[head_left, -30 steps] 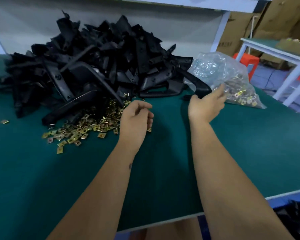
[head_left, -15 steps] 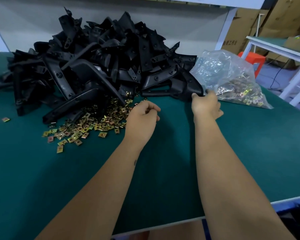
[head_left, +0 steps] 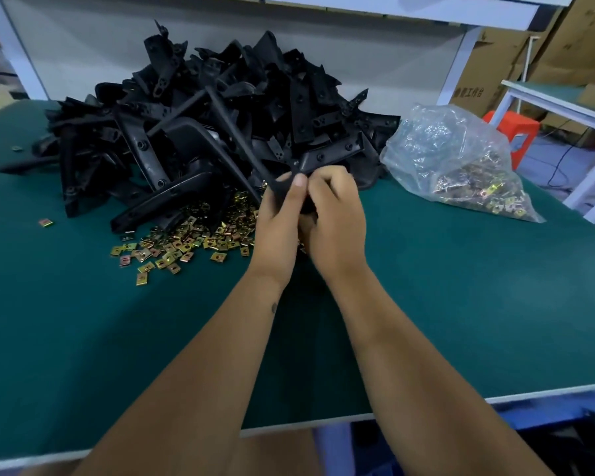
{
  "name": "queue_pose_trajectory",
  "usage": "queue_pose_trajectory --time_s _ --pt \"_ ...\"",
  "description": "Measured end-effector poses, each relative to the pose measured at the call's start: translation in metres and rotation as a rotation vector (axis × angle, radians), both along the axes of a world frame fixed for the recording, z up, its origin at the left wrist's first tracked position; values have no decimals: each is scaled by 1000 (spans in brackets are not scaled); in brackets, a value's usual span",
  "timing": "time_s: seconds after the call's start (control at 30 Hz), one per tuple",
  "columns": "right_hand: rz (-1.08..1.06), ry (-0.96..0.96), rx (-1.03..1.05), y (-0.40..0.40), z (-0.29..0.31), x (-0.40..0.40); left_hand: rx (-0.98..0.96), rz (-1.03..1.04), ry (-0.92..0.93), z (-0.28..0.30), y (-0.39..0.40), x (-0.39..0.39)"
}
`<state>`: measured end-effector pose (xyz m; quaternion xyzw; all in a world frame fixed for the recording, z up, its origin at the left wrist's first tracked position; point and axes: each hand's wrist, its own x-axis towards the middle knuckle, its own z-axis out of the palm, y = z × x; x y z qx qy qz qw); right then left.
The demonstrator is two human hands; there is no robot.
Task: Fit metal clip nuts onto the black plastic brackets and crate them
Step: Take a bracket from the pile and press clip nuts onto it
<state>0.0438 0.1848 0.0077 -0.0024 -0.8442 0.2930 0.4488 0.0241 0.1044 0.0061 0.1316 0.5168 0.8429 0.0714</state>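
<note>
Fitting looks to be the step in hand, as I read it from the head view: both hands have met over one black bracket (head_left: 327, 159) at the near foot of the bracket pile (head_left: 200, 132). My left hand (head_left: 278, 223) pinches the bracket's near end, thumb on top, and my right hand (head_left: 337, 218) curls round it from the other side. Whether a clip nut is already between the fingers I cannot tell; they hide that spot. Loose clip nuts (head_left: 186, 242) lie scattered on the green table (head_left: 461, 304) just left of my hands, and a clear bag (head_left: 461, 166) with more of them sits to the right, apart from the pile. No crate shows. Next, I judge, the nut must be lined up square with the bracket's edge and pushed on until it seats over a hole, with the left hand steadying the part. Compared with half a second ago, the right hand has left the bag's side and drawn the bracket inward, and the left hand has come up off the table to meet it.
</note>
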Motion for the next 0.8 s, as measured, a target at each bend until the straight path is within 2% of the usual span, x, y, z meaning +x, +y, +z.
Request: queue_pose_trajectory --time_s 0.07,0.2,0.27,0.43,0.63,0.8 --pt "-27 -74 162 11 -6 1 50 66 -141 1 1 -4" --pt "-55 -256 -94 28 -9 0 -13 127 -119 -2 3 -9" --pt "-43 -339 -82 33 -10 -1 16 151 -87 -3 2 -12" --pt "59 -690 192 32 -8 1 122 184 -104 -1 -5 -18" --pt "89 -665 195 32 -7 0 -72 122 9 -3 -26 -37" --pt "43 -668 115 34 -11 -6 -53 113 37 -1 -36 -50"
